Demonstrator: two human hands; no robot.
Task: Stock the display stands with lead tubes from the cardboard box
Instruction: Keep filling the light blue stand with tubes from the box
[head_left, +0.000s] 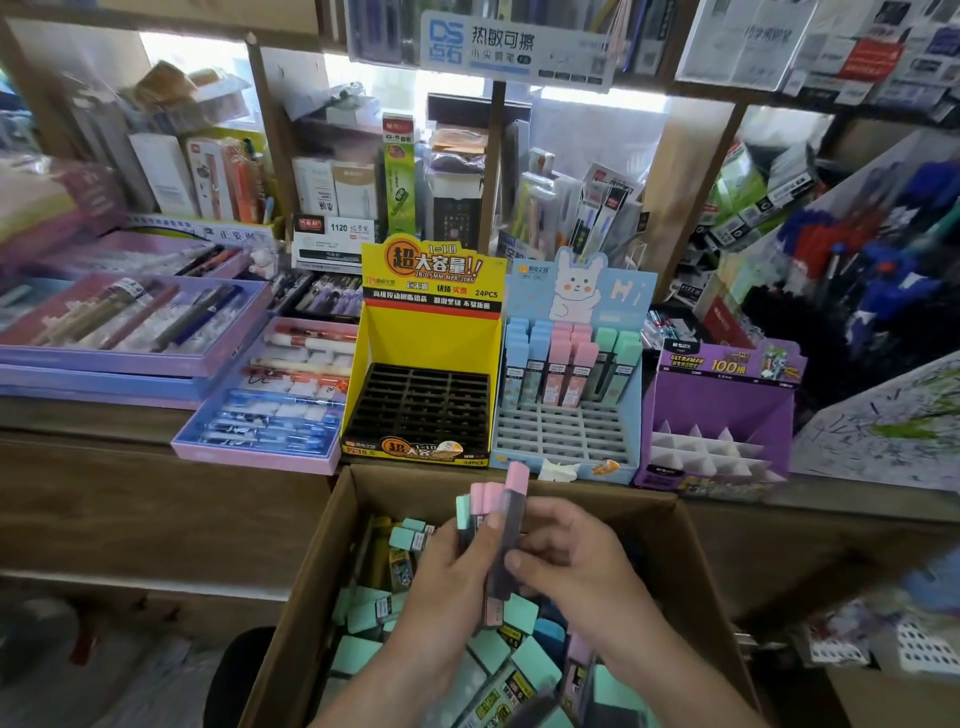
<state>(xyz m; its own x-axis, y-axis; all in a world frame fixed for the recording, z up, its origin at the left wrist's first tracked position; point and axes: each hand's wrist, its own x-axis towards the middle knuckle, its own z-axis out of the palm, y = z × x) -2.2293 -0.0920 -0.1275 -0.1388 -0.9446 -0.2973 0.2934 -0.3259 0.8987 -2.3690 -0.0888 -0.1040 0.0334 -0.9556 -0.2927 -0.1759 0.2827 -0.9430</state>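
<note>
Left stand (431, 338), middle stand (623, 296), right stand (722, 400) abreast at shelf (78, 415) front edge — cardboard box (322, 561) just before them, lead tubes (358, 652) inside.

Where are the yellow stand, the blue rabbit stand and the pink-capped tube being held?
yellow stand (431, 338): head view, its bare yellow back wall.
blue rabbit stand (626, 291): head view, its header card beside the rabbit.
pink-capped tube (511, 512): head view, its dark body below the cap.
</note>
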